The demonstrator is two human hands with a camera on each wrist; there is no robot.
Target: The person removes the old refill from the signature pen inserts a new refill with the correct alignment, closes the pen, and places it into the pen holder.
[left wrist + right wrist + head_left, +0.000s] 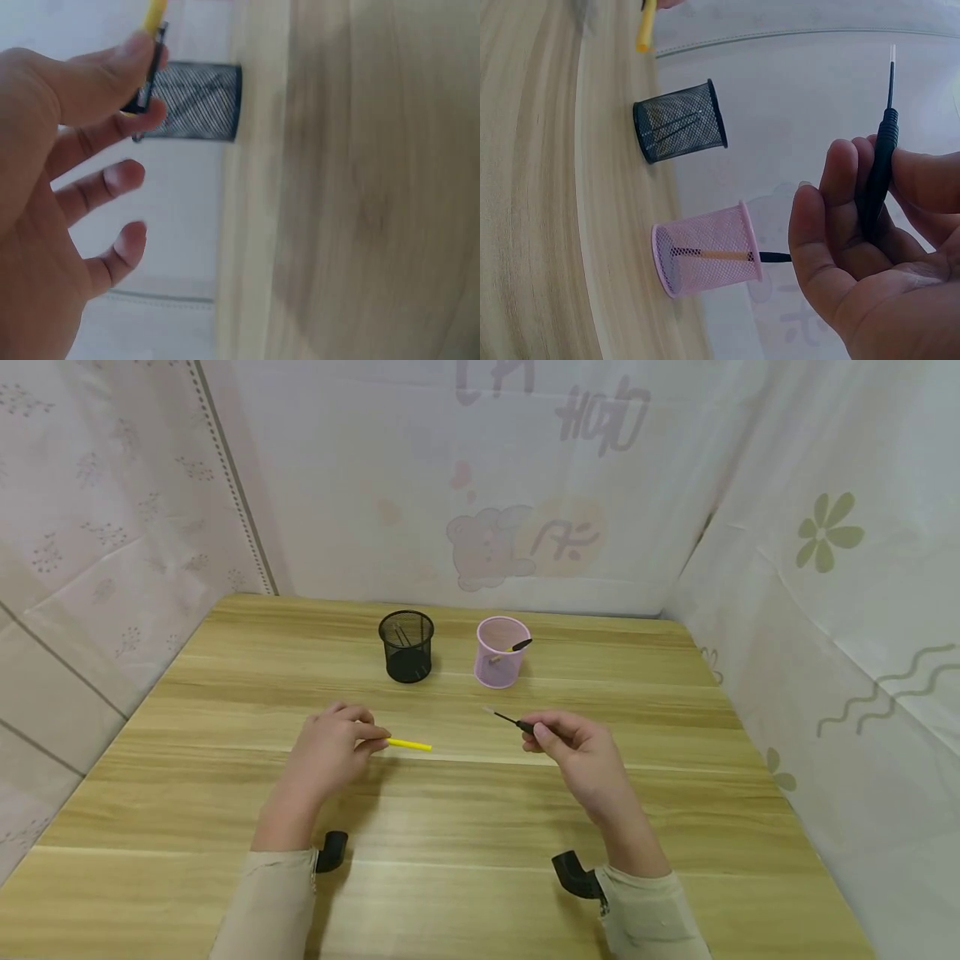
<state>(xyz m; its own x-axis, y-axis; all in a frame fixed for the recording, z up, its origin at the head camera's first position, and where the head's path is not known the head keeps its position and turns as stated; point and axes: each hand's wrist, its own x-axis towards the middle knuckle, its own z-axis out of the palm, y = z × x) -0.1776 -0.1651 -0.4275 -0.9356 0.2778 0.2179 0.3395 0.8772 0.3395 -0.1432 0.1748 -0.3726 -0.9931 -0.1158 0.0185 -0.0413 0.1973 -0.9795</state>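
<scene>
My left hand [333, 752] pinches a slim yellow pen [409, 744] between thumb and index finger, above the table. Its black end [142, 97] lies at the fingertips in the left wrist view, where the other fingers are spread and loosely bent. In my right hand [581, 756] is a small black screwdriver [883, 165], gripped by the handle between thumb and fingers. Its thin shaft ends in a clear tip and points toward the left in the head view. Both hands are apart from the two mesh cups behind them.
A black mesh cup [407, 664] holding thin dark sticks stands at the back of the wooden table [450, 877]. Right of it is a pink mesh cup [497, 675] with a yellow-and-black pen-like item [720, 255] leaning inside. Patterned curtains [337, 485] enclose the table.
</scene>
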